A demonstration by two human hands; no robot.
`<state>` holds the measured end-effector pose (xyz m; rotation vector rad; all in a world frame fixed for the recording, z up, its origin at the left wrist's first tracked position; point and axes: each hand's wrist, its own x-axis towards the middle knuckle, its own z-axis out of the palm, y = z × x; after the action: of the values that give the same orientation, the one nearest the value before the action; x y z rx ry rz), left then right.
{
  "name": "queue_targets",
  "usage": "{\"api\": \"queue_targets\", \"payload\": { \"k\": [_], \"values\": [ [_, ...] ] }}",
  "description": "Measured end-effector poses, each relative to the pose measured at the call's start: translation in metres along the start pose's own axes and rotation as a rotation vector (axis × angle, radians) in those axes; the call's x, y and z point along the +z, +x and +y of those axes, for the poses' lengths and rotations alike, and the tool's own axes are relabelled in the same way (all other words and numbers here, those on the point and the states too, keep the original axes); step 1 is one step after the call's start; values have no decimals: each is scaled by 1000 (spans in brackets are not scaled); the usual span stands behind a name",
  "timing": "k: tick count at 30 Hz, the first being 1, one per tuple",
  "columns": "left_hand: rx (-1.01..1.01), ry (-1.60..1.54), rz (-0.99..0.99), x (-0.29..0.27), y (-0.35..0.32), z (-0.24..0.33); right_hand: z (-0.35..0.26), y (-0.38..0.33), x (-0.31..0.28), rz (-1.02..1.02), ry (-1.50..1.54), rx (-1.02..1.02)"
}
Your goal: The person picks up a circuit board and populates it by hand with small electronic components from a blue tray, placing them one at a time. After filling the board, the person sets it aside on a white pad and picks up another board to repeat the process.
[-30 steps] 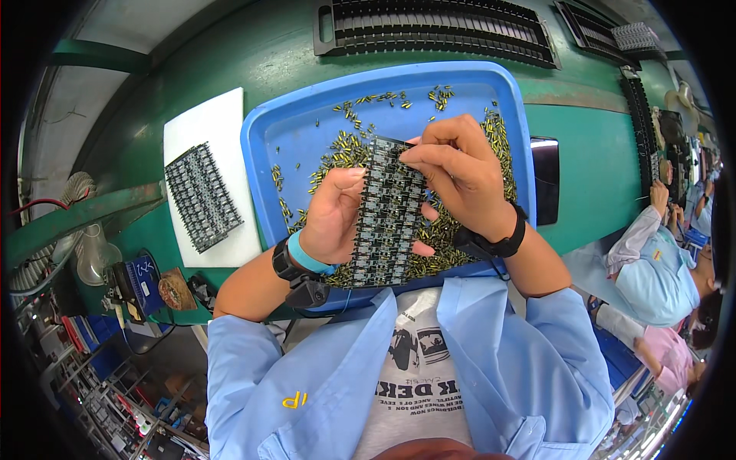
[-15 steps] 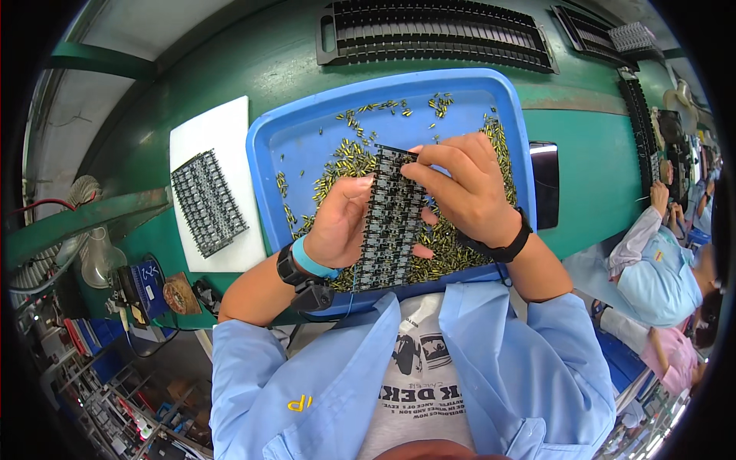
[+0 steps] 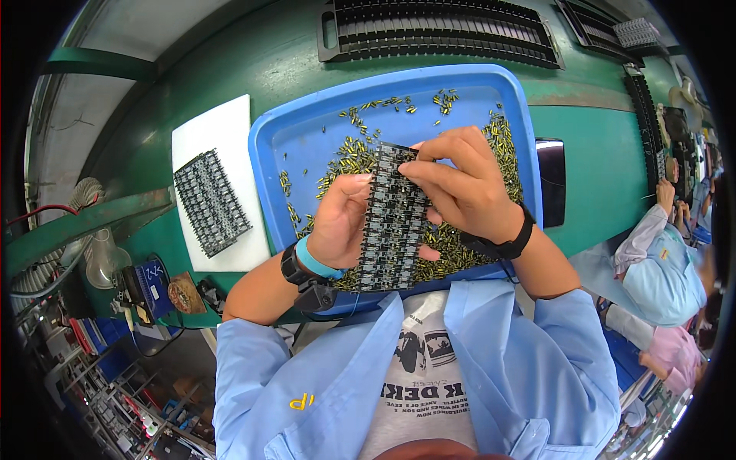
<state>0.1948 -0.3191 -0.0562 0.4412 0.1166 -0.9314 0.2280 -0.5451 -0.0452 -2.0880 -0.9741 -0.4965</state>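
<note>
Above a blue plastic tub (image 3: 264, 165) I hold a dark circuit board panel (image 3: 392, 222), long and narrow, covered with rows of small repeated parts. My left hand (image 3: 341, 222) is closed around its left edge, thumb on the front and fingertips showing past the right edge. At the upper right part of the panel, my right hand (image 3: 468, 184) pinches with thumb and forefinger against its face; anything between those fingertips is too small to make out. Many small yellow-and-black cylindrical components (image 3: 349, 157) lie loose in the tub, below and around the panel.
Left of the tub, a second circuit board panel (image 3: 211, 203) rests on a white foam sheet (image 3: 188, 138). Black slotted racks (image 3: 441, 34) stand at the back of the green table (image 3: 230, 77). A dark flat device (image 3: 550, 184) lies right of the tub. Other people (image 3: 663, 276) sit at the right.
My right fingertips have shifted slightly left and down on the panel's upper part. The left hand keeps its hold. The whole view has shifted a little.
</note>
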Motion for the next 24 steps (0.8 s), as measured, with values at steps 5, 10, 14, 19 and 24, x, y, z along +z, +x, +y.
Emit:
{"api": "queue_targets", "payload": {
  "k": [5,10,14,19,24],
  "values": [
    [80,-151,-87,3,0,1,0,2,-7,-30,51,5],
    [89,-117,-65,6,-1,2,0,2,-11,-95,26,0],
    [104,-142,-120,6,0,2,5,6,-11,-31,132,15],
    [154,-174,-203,6,4,4,9,0,-12,147,465,401],
    [139,-235,-115,-1,7,8,16,3,-33,-329,409,581]
  ]
}}
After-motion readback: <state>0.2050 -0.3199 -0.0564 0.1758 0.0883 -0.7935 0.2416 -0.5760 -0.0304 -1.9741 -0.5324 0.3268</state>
